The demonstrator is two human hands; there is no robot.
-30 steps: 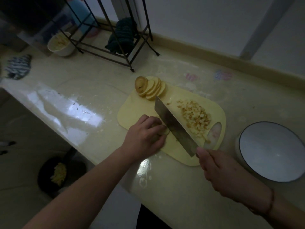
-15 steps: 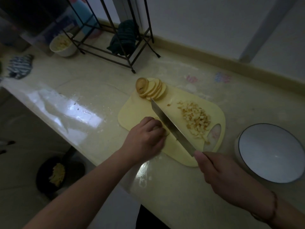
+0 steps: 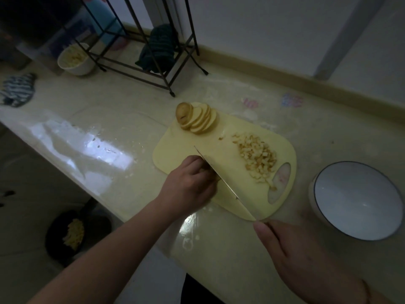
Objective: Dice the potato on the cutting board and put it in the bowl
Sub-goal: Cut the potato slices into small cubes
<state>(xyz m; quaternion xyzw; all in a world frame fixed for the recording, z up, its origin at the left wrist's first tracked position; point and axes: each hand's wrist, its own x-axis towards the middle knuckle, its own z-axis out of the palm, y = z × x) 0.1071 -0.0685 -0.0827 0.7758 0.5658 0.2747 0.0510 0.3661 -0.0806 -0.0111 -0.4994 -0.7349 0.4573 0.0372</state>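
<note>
I stand at a pale, glossy counter (image 3: 122, 119) in dim light. A yellow cutting board (image 3: 182, 143) lies in front of me. My left hand (image 3: 188, 185) rests on the board's near-left part, fingers curled down over a piece of potato that I can barely see beneath them. My right hand (image 3: 302, 257) grips the handle of a cleaver (image 3: 221, 178), thumb along the top; its blade runs edge-on toward 11 o'clock, right against my left knuckles. At the board's 12 o'clock corner sits a fanned stack of potato slices (image 3: 197, 119), skin end at its left. A heap of diced potato (image 3: 258, 159) lies on the board's right side, beside the handle slot. The empty white bowl (image 3: 355, 200) with a dark rim stands on the counter at 3 o'clock, just beside the board.
</note>
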